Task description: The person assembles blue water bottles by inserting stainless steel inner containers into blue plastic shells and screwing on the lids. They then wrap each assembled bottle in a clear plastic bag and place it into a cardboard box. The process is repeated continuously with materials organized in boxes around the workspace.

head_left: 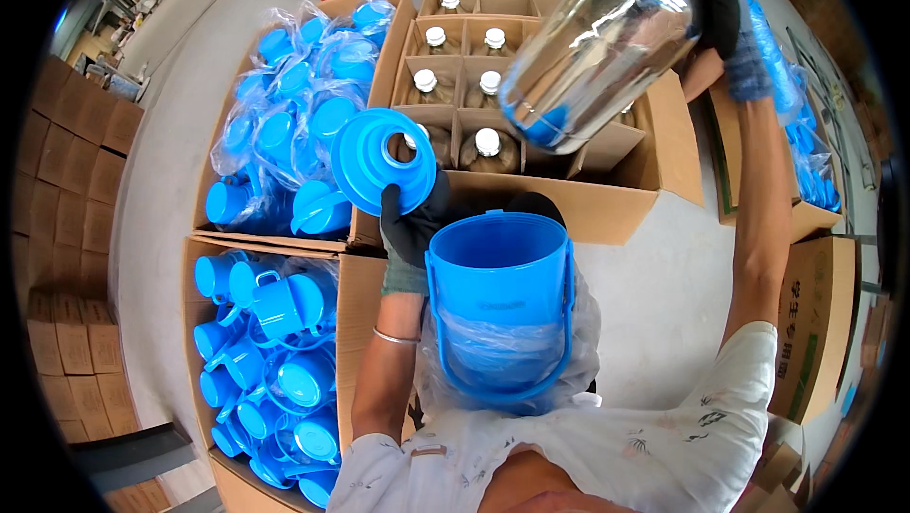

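Note:
My left hand, in a dark glove, holds a blue round lid with a hole in its middle, lifted above the boxes. My right hand, also gloved, grips the neck end of a large clear glass bottle, tilted with its base toward me. Right in front of my chest stands an open blue plastic bucket-like casing with a handle, partly wrapped in a clear plastic bag.
Two cardboard boxes at left hold several blue casings in plastic bags. A partitioned carton ahead holds glass bottles with white caps. More cartons stand at right and stacked at far left.

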`<act>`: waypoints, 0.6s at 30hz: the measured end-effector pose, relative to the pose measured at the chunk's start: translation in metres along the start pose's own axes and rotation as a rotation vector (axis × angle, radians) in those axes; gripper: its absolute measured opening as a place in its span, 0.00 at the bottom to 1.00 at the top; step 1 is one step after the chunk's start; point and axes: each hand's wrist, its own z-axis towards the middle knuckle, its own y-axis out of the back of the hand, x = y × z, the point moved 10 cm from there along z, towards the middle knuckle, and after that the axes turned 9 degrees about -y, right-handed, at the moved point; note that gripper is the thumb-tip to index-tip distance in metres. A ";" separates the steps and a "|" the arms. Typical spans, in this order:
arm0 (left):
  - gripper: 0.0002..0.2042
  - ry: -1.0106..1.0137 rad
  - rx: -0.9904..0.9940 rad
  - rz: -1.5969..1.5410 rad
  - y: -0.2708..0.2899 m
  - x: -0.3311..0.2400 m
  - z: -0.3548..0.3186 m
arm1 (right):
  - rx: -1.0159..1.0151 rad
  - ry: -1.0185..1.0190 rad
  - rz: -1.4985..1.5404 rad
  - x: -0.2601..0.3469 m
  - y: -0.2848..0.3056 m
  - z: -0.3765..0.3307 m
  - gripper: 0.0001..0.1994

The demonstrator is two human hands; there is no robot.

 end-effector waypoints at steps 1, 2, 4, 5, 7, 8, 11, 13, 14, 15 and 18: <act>0.26 -0.018 -0.003 0.005 -0.001 -0.002 0.002 | 0.026 -0.018 0.194 -0.027 0.013 0.016 0.13; 0.26 -0.034 -0.007 0.008 -0.001 -0.004 0.004 | 0.053 -0.039 0.387 -0.057 0.024 0.030 0.12; 0.26 -0.147 -0.055 0.097 0.004 -0.028 0.004 | 0.216 -0.142 0.478 -0.074 -0.016 0.037 0.08; 0.25 -0.154 -0.081 0.099 0.009 -0.039 0.004 | 0.252 -0.151 0.558 -0.079 -0.033 0.042 0.07; 0.24 -0.141 -0.058 0.088 0.012 -0.055 0.006 | 0.323 -0.154 0.579 -0.099 -0.058 0.052 0.07; 0.24 -0.126 -0.043 0.082 0.012 -0.059 0.007 | 0.355 -0.145 0.521 -0.114 -0.059 0.061 0.08; 0.25 -0.090 -0.006 0.095 0.012 -0.056 0.015 | 0.404 0.456 -0.377 -0.131 -0.067 0.054 0.25; 0.25 -0.088 -0.024 0.133 0.017 -0.062 0.014 | 0.429 0.451 -0.261 -0.130 -0.106 0.043 0.28; 0.25 -0.092 -0.036 0.152 0.018 -0.064 0.013 | 0.473 0.444 -0.157 -0.118 -0.135 0.028 0.30; 0.25 -0.075 -0.038 0.162 0.016 -0.058 0.015 | 0.479 0.517 -0.287 -0.113 -0.146 0.015 0.29; 0.24 -0.058 -0.006 0.340 0.004 -0.050 0.021 | 0.485 0.678 -0.575 -0.105 -0.183 -0.026 0.24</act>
